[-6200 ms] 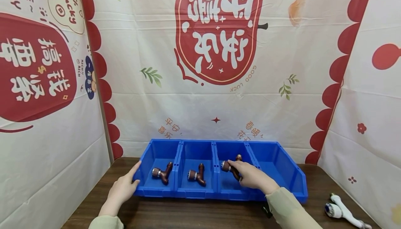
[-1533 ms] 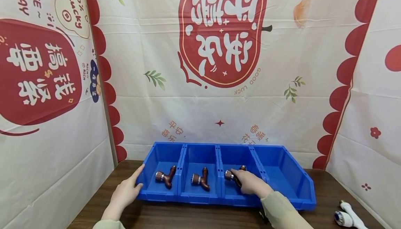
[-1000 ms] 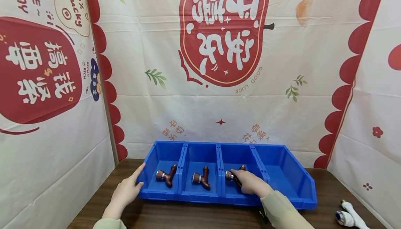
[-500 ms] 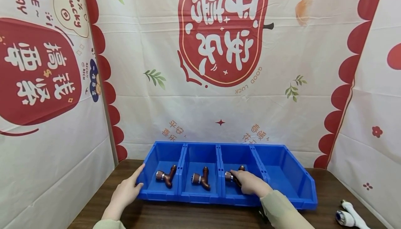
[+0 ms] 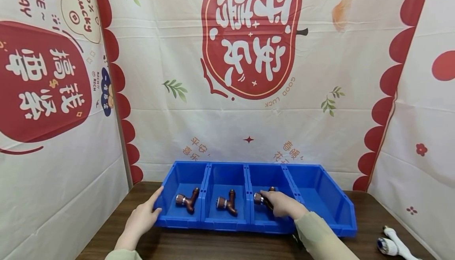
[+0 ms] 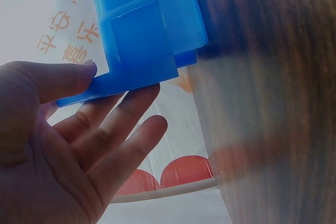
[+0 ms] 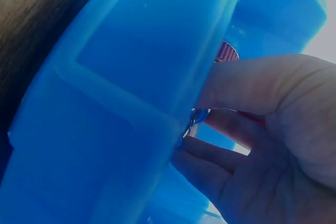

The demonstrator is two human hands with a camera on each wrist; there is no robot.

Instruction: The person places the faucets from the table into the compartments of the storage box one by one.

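A row of blue bins (image 5: 231,225) stands on the table, split into several compartments. My left hand (image 5: 141,216) touches its left end, thumb near the front corner; in the left wrist view the thumb and straight fingers lie at the edge of the wall. Inside the third compartment my right hand (image 5: 286,206) grips a dark brown faucet (image 5: 258,198) with a ribbed knob, thumb and fingers around it. The hand covers most of its body. Matching brown faucets lie in the first compartment (image 5: 187,200) and the second compartment (image 5: 227,202), knobs pointing left.
A white faucet (image 5: 394,246) with a blue-tipped knob lies on the brown wooden table (image 5: 199,246) at the right. Printed cloth walls (image 5: 220,121) enclose the back and both sides. A small dark object (image 5: 298,241) shows beneath the right sleeve.
Compared with the oldest frame, my right hand and its brown faucet sit lower in the third compartment. Over the last second little moves except a slight shift of view. The left hand stays at the bin.
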